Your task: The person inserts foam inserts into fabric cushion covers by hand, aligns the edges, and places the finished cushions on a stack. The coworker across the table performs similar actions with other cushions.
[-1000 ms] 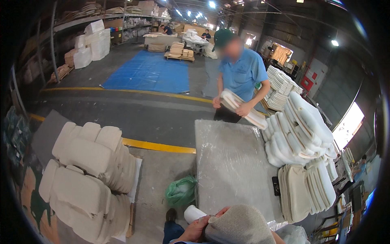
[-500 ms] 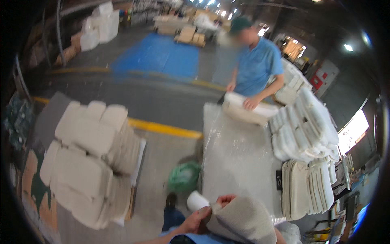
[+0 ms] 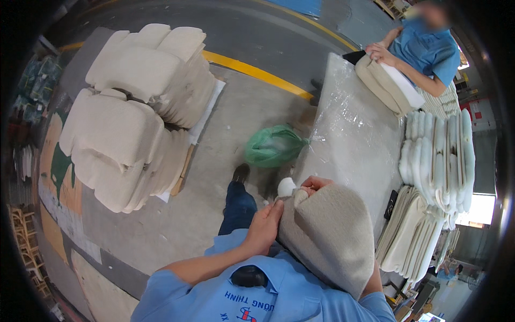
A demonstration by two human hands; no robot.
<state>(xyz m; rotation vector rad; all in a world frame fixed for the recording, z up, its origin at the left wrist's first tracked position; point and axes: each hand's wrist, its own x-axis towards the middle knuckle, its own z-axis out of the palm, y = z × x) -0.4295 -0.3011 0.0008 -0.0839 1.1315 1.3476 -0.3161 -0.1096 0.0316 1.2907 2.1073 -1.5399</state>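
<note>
One held beige cover (image 3: pixel 332 236), film-covered table (image 3: pixel 351 129), grey floor (image 3: pixel 212 161)

Shows blue lettering (image 3: pixel 249 301), upside down, and a red-and-blue logo (image 3: pixel 247 315) on the light-blue shirt (image 3: pixel 292 287), below the left fingers (image 3: pixel 274 211) in view.

closer in than my bare left hand (image 3: pixel 265 226), i wear a light blue, short-sleeved shirt (image 3: pixel 295 290) with a collar (image 3: pixel 272 279) and red and dark blue chest printing (image 3: pixel 246 315); beyond that hand show my dark blue jeans (image 3: pixel 236 206) and dark shoe (image 3: pixel 241 173).
</note>
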